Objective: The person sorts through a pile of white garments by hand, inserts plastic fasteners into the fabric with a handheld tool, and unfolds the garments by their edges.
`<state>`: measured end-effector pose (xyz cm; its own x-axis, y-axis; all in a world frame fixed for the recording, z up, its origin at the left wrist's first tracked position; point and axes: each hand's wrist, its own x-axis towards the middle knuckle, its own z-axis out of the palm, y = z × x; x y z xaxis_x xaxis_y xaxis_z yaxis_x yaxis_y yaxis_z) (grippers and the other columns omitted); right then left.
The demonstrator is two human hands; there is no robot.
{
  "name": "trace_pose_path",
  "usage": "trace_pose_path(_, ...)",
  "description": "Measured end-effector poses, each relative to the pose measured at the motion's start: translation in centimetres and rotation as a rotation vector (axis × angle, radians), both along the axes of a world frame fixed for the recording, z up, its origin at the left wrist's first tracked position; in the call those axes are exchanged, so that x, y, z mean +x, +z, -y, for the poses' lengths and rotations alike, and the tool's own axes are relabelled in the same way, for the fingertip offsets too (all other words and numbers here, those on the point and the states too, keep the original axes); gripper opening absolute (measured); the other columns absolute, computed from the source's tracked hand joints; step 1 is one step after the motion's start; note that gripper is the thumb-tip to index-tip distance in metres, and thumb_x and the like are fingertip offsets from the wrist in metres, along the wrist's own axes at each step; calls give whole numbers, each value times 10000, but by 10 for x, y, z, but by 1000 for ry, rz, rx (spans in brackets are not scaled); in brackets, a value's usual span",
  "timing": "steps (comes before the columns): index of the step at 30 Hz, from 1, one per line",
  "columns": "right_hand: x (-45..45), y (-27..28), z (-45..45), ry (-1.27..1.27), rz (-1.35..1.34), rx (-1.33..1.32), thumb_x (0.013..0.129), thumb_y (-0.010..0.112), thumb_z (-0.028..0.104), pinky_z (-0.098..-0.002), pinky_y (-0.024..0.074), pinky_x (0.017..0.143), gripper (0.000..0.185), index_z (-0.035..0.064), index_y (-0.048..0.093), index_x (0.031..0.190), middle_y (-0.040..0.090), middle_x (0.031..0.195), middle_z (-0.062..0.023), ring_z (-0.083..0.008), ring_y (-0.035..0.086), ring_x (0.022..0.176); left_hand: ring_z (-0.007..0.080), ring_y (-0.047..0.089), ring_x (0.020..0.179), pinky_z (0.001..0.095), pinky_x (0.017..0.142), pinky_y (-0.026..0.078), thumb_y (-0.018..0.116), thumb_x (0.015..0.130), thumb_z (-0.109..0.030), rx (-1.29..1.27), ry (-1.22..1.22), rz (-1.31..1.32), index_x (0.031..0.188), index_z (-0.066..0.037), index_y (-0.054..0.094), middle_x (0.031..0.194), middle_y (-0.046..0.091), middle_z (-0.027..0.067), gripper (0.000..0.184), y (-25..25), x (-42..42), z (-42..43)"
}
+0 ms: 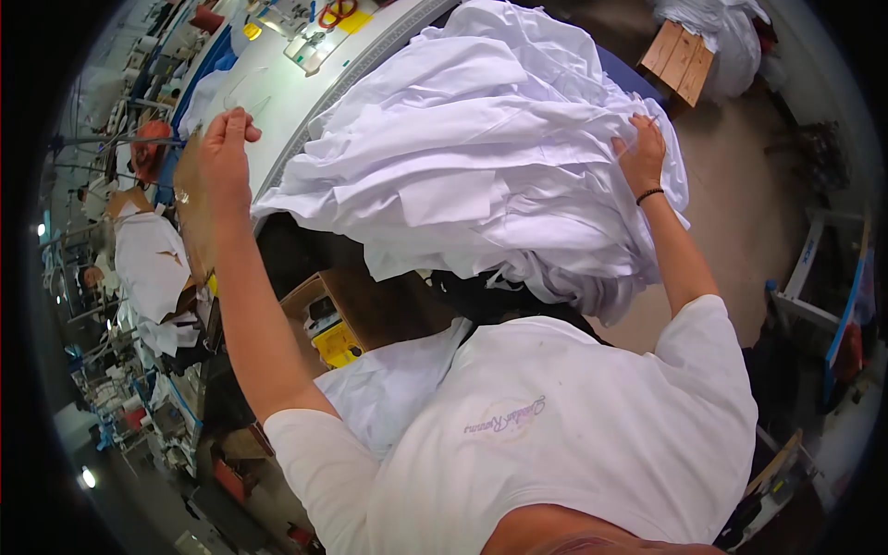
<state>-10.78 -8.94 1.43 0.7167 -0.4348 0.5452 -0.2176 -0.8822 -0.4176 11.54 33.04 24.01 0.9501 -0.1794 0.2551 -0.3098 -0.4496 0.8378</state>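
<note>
A large heap of white cloth point(499, 120) lies in folds in front of me, spilling over the table's near edge. At its right end my right hand point(643, 155) grips the cloth, thumb apart from the bent fingers; a dark bracelet circles the wrist. My left hand point(228, 153) is raised beside the heap's left end, closed with thumb and fingertips pinched together. Thin thread-like lines show close to it, but what it pinches, if anything, is too small to make out.
Behind the heap runs a white sewing table point(277, 116) with a machine part point(310, 48) and red-handled scissors point(338, 11). Below is an open wooden drawer point(319, 301) holding a yellow item point(338, 344). A wooden stool point(678, 60) stands far right; white pieces point(148, 264) lie left.
</note>
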Motion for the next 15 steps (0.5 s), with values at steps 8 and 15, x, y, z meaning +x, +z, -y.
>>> trace_pose_path(8, 12, -9, 15, 103, 152, 50, 684, 598, 55, -360, 321, 886, 103, 71, 540, 769, 588, 944, -60, -259, 492, 990, 252, 535, 857, 372, 728, 426, 603, 690, -209, 870, -265, 271, 847, -113, 585, 851, 582, 73, 185, -95, -44, 28)
trace_pose_path(15, 6, 4, 6, 157, 98, 30, 664, 646, 108, -372, 313, 905, 264, 63, 510, 886, 557, 1017, -95, -274, 458, 1037, 270, 547, 729, 378, 630, 425, 526, 741, -187, 795, -166, 316, 761, -87, 573, 732, 571, 91, 112, -50, -24, 52)
